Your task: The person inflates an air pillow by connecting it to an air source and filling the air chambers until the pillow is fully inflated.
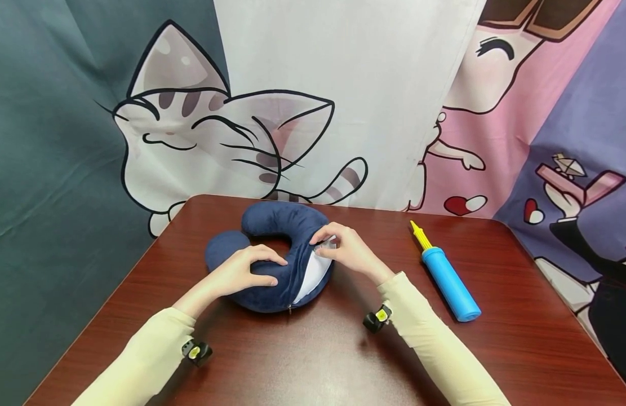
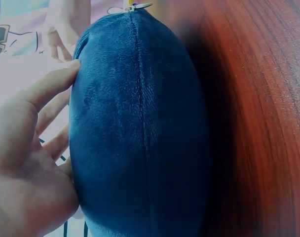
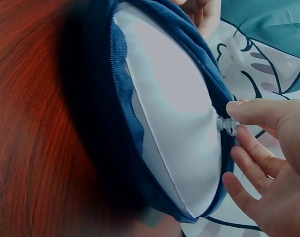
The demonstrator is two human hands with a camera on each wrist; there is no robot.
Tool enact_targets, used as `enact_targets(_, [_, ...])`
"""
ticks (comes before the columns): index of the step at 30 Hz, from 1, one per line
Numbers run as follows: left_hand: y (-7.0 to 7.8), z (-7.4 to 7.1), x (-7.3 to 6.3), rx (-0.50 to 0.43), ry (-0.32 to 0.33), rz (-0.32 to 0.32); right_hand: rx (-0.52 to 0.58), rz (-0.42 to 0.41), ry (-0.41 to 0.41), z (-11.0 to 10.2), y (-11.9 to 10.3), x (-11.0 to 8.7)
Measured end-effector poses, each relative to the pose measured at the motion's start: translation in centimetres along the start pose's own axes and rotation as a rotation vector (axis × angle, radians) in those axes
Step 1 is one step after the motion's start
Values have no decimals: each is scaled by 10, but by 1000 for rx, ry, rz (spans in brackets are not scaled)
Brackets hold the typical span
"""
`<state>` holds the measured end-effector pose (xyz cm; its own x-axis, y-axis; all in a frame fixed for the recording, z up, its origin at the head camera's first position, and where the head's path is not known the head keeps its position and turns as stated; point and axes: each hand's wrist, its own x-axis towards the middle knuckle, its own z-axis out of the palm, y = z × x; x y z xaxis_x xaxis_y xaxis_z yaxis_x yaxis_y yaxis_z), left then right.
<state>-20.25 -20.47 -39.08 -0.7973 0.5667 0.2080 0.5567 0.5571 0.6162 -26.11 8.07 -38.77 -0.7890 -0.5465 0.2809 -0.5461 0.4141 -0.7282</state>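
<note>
A navy plush U-shaped neck pillow [image 1: 272,217] lies on the table with its cover unzipped on the right side. Through the gap shows the white inner bladder [image 3: 165,94]. A small clear air valve [image 3: 227,125] sticks out by the cover's edge. My right hand [image 1: 345,246] pinches this valve between thumb and index finger, the other fingers loosely bent. My left hand [image 1: 242,270] rests on the pillow's near left part, thumb and fingers spread apart, with the thumb tip touching the fabric. At the near end of the opening hangs the zipper pull [image 1: 289,308].
To the right on the brown wooden table [image 1: 333,361] lies a blue hand pump [image 1: 451,285] with a yellow nozzle [image 1: 420,235]. A cartoon-printed cloth [image 1: 383,113] hangs behind the table's far edge. Something black [image 1: 617,316] stands beyond the right edge.
</note>
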Motion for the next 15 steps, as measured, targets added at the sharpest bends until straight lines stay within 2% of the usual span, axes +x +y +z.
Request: enact_targets(15, [-3,3,1,-21,11,-22,28,24,61,14,8,4])
